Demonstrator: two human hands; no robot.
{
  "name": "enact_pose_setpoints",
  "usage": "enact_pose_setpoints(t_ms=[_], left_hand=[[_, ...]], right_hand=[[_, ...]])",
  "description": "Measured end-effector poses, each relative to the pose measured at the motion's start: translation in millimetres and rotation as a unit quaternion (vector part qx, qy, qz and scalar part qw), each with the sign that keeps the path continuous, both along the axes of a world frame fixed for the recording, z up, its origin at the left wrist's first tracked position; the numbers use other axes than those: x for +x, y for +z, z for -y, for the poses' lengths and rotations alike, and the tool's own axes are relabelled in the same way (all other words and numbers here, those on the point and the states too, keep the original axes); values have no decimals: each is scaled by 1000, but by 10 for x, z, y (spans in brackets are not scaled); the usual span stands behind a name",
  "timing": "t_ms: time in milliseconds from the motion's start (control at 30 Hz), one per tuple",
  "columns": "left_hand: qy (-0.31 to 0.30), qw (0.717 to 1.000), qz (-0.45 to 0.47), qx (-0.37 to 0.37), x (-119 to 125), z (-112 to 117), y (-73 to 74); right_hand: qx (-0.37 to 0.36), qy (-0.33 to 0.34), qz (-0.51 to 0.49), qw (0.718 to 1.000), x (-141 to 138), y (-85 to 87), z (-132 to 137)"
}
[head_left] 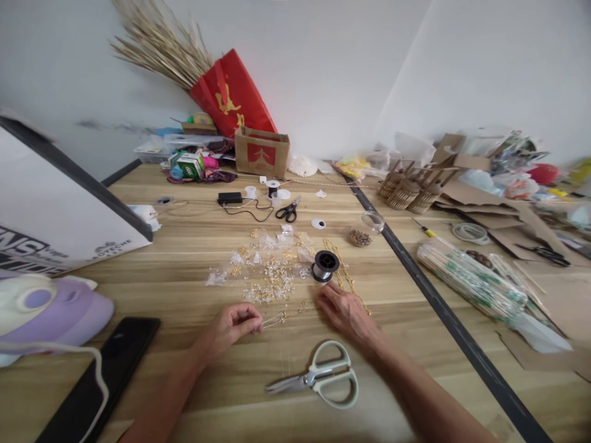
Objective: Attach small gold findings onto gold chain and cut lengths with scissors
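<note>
**Hands steady gold strand on cluttered worktop**

Fingertips of the left hand [231,329] are pressed together on one end of a thin gold beaded strand [282,317]. The strand lies flat on the wooden worktop [184,283] near its front edge and runs toward the right hand [345,311]. That hand rests palm down with fingers loosely spread, its tips just short of a spool of silver wire [324,266] and beside a gold chain [344,274]. Whether it pins the strand's other end cannot be told. Small bags of gold findings [268,274] are scattered behind the strand, toward the middle of the worktop. White-handled scissors [323,376] lie untouched at the front edge, between the forearms. Black scissors [289,211] sit well back. The work looks to be at the stage of holding and laying out the strand. Any further handling would call for a fine fingertip grip, as the pieces are tiny and loose.
</note>
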State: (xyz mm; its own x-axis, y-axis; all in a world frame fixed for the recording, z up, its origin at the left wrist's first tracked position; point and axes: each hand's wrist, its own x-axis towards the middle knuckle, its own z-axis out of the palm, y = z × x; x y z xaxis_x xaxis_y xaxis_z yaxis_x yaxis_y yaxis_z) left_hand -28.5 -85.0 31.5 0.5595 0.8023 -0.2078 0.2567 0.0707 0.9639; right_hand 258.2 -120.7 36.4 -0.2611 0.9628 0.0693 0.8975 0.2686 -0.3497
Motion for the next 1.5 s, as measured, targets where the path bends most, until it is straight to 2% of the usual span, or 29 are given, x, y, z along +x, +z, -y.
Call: enact_pose_setpoints(t_ms=[167,300,500,633,767,867,1000,1133,1267,1500], left_hand=[[-15,999,-25,18,-49,-35,7],[-24,998,-48,24,-80,-48,51],[-49,998,-34,25,-125,-60,112],[-70,997,-29,19,-148,-58,145],[-82,996,-36,2,-177,-64,133],[-81,996,-22,22,-207,-85,86],[-88,993,-12,76,-246,-109,61],[-93,990,-40,102,-266,-99,154],[-98,988,-68,102,-285,-88,224],[-118,978,-135,110,-344,-85,216]], right_hand=[[-9,20,-33,999,-14,47,36],[-27,40,11,999,-26,81,59],[-49,14,76,996,27,70,49],[-60,21,116,991,23,75,55],[-64,40,149,986,-7,67,64],[-61,59,164,983,-10,75,72],[-82,76,145,983,37,130,75],[-134,91,112,980,133,197,68],[-171,93,84,977,243,251,70],[-218,137,36,966,358,322,69]])
